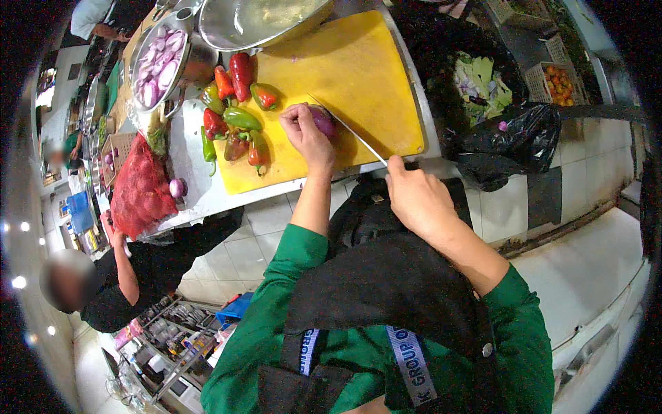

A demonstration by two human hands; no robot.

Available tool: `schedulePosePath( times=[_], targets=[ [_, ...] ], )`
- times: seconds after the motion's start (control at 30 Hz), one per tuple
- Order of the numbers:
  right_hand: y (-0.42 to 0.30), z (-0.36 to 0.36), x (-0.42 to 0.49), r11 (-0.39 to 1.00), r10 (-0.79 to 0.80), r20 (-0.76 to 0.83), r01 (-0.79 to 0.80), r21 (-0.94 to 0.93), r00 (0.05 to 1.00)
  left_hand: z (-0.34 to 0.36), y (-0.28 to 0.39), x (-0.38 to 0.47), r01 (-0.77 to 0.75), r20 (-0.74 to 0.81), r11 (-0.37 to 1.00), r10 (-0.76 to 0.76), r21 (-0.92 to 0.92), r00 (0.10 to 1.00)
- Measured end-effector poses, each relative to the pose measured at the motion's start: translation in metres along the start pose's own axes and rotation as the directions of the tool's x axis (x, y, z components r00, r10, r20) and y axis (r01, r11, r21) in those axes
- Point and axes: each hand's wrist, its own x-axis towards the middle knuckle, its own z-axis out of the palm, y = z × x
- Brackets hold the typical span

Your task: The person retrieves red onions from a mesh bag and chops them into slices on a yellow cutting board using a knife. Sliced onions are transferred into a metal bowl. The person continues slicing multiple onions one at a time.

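My left hand (309,137) steadies a purple vegetable, apparently a red onion (323,123), on the yellow cutting board (357,57). Part of the onion is hidden behind my fingers. My right hand (420,194) grips a kitchen knife (360,140) by its handle. The blade slants up and left, alongside or over the onion; contact between them cannot be made out. Left of my left hand lies a group of red, green and mottled peppers (242,118), with a long green chili (208,150) at the board's left edge.
A pot of sliced red onions (158,67) and a large metal bowl (227,44) stand behind. A red mesh sack (142,191) and a loose onion (177,188) lie left. Vegetable scraps (481,85) fill a black bag (532,137) right. A co-worker (139,279) is at the left.
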Motion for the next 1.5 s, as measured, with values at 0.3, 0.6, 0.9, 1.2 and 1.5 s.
schedulePosePath(
  times=[0.3, 0.6, 0.9, 1.2, 1.5],
  targets=[
    [-0.014, -0.010, -0.020, 1.000, 0.028, 0.002, -0.028, 0.004, 1.000, 0.006, -0.008, -0.005, -0.242, -0.003, 0.951, 0.247, 0.195, 0.969],
    [-0.015, -0.018, -0.031, 0.987, -0.062, -0.103, 0.046, -0.151, 0.993, 0.016, 0.000, -0.012, -0.214, -0.023, 0.961, 0.222, 0.177, 0.975],
    [-0.016, -0.024, -0.009, 0.988, -0.083, -0.071, 0.073, -0.133, 0.994, 0.005, -0.006, -0.010, -0.280, 0.038, 0.911, 0.282, 0.303, 0.959],
    [-0.029, -0.011, 0.057, 0.992, -0.115, -0.085, 0.110, -0.061, 0.990, 0.003, -0.008, -0.009, -0.278, 0.035, 0.910, 0.282, 0.307, 0.959],
    [-0.015, 0.002, 0.068, 0.996, -0.077, -0.092, 0.073, -0.050, 0.993, 0.008, -0.010, -0.011, -0.285, -0.036, 0.926, 0.303, 0.248, 0.952]
  ],
)
